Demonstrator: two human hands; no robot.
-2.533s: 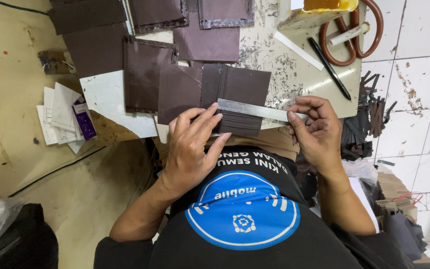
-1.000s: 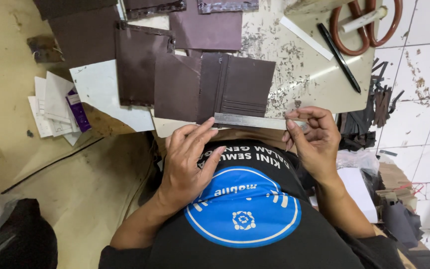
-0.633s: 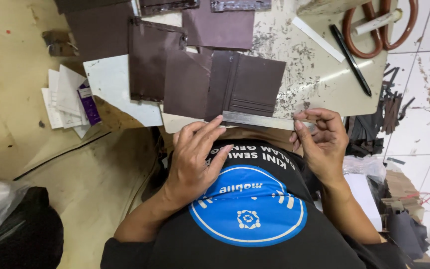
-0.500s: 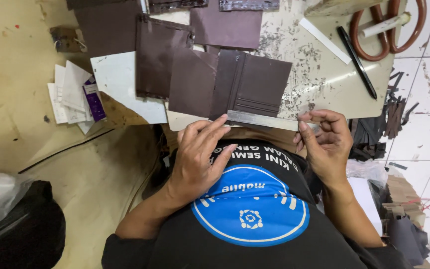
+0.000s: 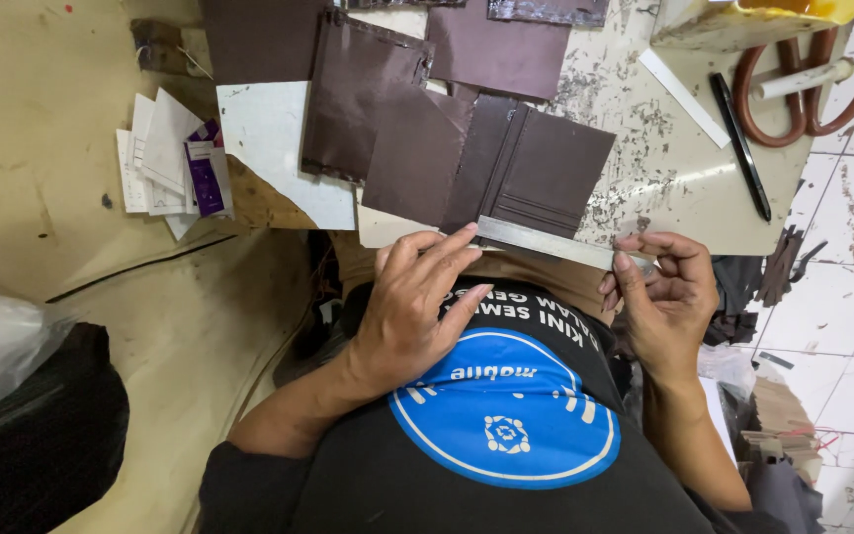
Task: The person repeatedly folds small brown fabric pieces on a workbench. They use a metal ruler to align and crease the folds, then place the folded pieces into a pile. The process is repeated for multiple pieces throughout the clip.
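A steel ruler [image 5: 546, 242] lies along the near edge of the worn table [image 5: 664, 168], just below an open dark brown wallet piece [image 5: 536, 168] with card slots. My right hand [image 5: 669, 302] pinches the ruler's right end between thumb and fingers. My left hand [image 5: 417, 302] rests with spread fingers near the ruler's left end, fingertips touching it at the table edge. A folded brown flap [image 5: 412, 158] overlaps the wallet piece on its left.
More brown leather pieces [image 5: 353, 94] and a white card sheet [image 5: 274, 148] cover the table's left. Large scissors [image 5: 808, 84], a black pen [image 5: 740, 143] and a white strip [image 5: 684, 97] lie at the right. Loose papers [image 5: 175, 158] sit on the floor; leather scraps [image 5: 773, 272] hang by the tiled floor.
The ruler has slid from across the wallet's card slots down to the table's near edge. Both hands moved with it toward my body. The view shifted, so everything sits further right.
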